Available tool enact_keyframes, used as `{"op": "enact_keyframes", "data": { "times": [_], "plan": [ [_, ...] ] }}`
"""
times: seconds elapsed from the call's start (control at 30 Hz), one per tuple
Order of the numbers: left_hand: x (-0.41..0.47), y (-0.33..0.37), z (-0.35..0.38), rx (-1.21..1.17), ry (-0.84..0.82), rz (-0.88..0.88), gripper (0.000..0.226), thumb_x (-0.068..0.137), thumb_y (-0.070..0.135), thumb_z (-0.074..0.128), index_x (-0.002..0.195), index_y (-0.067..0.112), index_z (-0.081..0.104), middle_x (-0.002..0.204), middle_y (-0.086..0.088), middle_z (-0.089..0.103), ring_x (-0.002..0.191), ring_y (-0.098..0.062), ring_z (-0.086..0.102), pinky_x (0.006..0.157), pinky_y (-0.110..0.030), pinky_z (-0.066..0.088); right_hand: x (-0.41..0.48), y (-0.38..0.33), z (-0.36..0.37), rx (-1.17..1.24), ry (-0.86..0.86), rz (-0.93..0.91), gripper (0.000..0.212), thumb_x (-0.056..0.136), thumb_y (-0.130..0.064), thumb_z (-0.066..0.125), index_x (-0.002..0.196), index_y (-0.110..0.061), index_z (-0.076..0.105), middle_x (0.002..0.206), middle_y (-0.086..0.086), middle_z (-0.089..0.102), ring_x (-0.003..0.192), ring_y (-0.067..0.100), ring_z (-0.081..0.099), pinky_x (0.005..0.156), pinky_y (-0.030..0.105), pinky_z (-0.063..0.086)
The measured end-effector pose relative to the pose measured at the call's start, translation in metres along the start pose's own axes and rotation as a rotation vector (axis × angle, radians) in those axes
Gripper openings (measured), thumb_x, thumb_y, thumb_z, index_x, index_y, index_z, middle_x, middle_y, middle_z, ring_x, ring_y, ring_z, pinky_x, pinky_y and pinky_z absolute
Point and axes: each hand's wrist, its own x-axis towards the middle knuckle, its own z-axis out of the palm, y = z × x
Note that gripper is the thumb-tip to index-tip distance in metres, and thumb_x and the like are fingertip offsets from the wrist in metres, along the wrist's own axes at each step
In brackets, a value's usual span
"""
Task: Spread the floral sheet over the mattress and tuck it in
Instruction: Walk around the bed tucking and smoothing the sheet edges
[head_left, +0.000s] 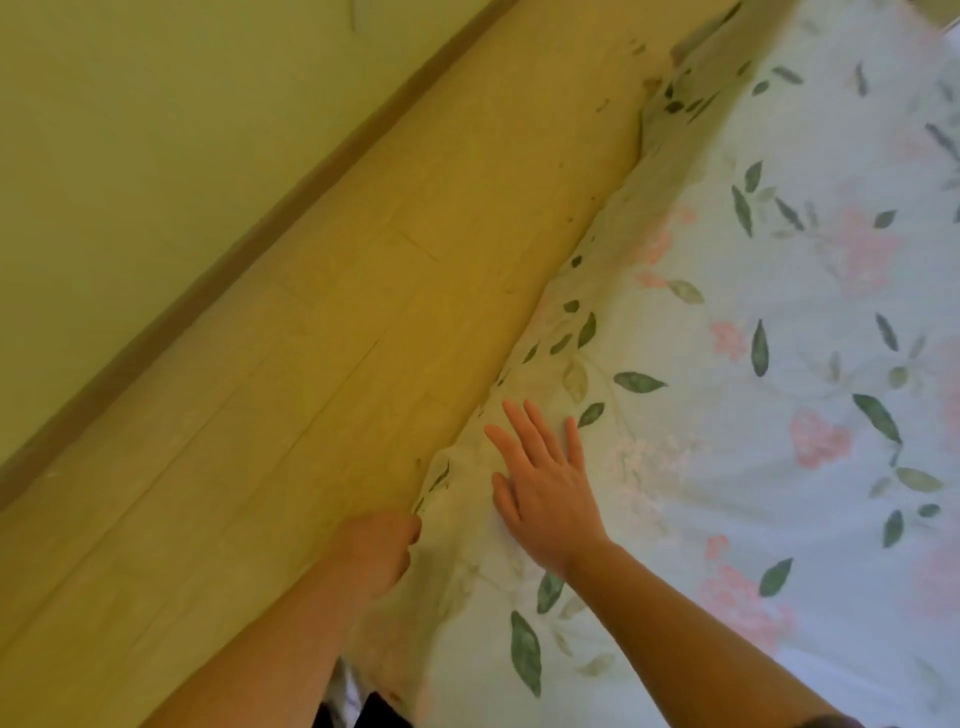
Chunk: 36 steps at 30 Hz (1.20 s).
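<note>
The floral sheet (753, 364), pale with green leaves and pink flowers, lies spread over the mattress on the right. Its left border runs diagonally along the mattress side next to the floor. My right hand (545, 488) rests flat on the sheet near that border, fingers apart. My left hand (384, 545) is at the lower part of the sheet's border, fingers curled down beside the mattress side; its fingertips are hidden, so whether they pinch the fabric is unclear.
A strip of yellowish wood-look floor (337, 338) runs between the mattress and a pale wall (130, 130) with a brown baseboard (249, 260). Dark clothing shows at the bottom edge.
</note>
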Motion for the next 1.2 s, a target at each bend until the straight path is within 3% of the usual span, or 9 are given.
{"op": "enact_keyframes", "data": {
  "times": [0.07,0.2,0.43,0.6,0.7,0.8,0.9,1.03,1.2],
  "plan": [
    [0.005,0.013,-0.041,-0.012,0.032,0.03,0.026,0.097,0.022,0.041,0.119,0.019,0.055,0.115,-0.004,0.06,0.092,-0.016,0.056,0.061,-0.023,0.038,0.01,0.011,-0.017,0.016,0.015,0.046,0.047,0.095,-0.036,0.033,0.14,-0.024,0.037,0.157,0.005,0.025,0.147,0.025,0.014,0.116,0.057,0.013],
    [0.009,0.037,-0.111,-0.019,0.075,0.086,0.024,0.097,0.024,0.041,0.109,0.018,0.06,0.107,-0.001,0.063,0.094,-0.017,0.06,0.073,-0.029,0.046,0.031,0.035,-0.057,0.055,0.072,0.151,0.048,0.096,-0.035,0.03,0.142,-0.024,0.037,0.158,0.003,0.023,0.147,0.022,0.011,0.116,0.053,0.01],
    [0.035,0.048,-0.206,0.097,-0.015,0.174,0.016,0.097,0.025,0.041,0.099,0.022,0.056,0.098,0.002,0.058,0.084,-0.012,0.052,0.062,-0.022,0.036,0.085,0.062,-0.105,0.07,0.088,0.32,0.051,0.095,-0.037,0.024,0.142,-0.023,0.039,0.156,0.005,0.027,0.146,0.025,0.018,0.114,0.054,0.018],
    [0.065,0.044,-0.304,0.205,0.035,0.237,0.02,0.097,0.025,0.038,0.097,0.02,0.057,0.093,0.002,0.059,0.075,-0.01,0.049,0.055,-0.023,0.034,0.142,0.08,-0.143,0.144,0.094,0.46,0.053,0.095,-0.038,0.019,0.145,-0.024,0.032,0.16,0.004,0.017,0.148,0.024,0.009,0.116,0.051,0.01],
    [0.074,0.052,-0.365,0.25,0.131,0.29,0.02,0.097,0.023,0.036,0.09,0.021,0.055,0.087,0.003,0.059,0.07,-0.01,0.047,0.052,-0.023,0.032,0.17,0.089,-0.169,0.196,0.11,0.532,0.048,0.101,-0.031,0.032,0.148,-0.023,0.027,0.161,0.003,0.01,0.149,0.024,0.002,0.118,0.054,0.012],
    [0.088,0.068,-0.422,0.241,0.302,0.339,0.023,0.096,0.021,0.037,0.097,0.019,0.059,0.091,0.001,0.063,0.074,-0.014,0.053,0.058,-0.027,0.038,0.199,0.106,-0.193,0.23,0.138,0.582,0.05,0.101,-0.028,0.033,0.15,-0.022,0.023,0.161,0.003,0.007,0.149,0.023,-0.002,0.12,0.05,0.008],
    [0.104,0.086,-0.453,0.197,0.35,0.373,0.023,0.097,0.021,0.038,0.104,0.019,0.06,0.091,0.002,0.063,0.079,-0.017,0.059,0.064,-0.032,0.046,0.222,0.125,-0.207,0.254,0.158,0.617,0.05,0.101,-0.028,0.033,0.15,-0.023,0.022,0.161,0.003,0.005,0.149,0.022,-0.003,0.119,0.049,0.008],
    [0.128,0.113,-0.462,0.23,0.301,0.431,0.02,0.098,0.023,0.04,0.103,0.019,0.059,0.083,0.005,0.058,0.069,-0.011,0.052,0.051,-0.022,0.033,0.233,0.155,-0.212,0.288,0.146,0.645,0.05,0.101,-0.028,0.032,0.15,-0.023,0.023,0.161,0.003,0.005,0.149,0.023,-0.002,0.119,0.049,0.01],
    [0.185,0.166,-0.475,0.219,0.224,0.464,0.021,0.099,0.026,0.04,0.102,0.021,0.06,0.08,0.006,0.057,0.068,-0.009,0.052,0.053,-0.02,0.033,0.254,0.233,-0.204,0.317,0.123,0.723,0.05,0.1,-0.026,0.036,0.149,-0.023,0.024,0.161,0.004,0.006,0.149,0.024,-0.001,0.119,0.05,0.013]
  ]
}}
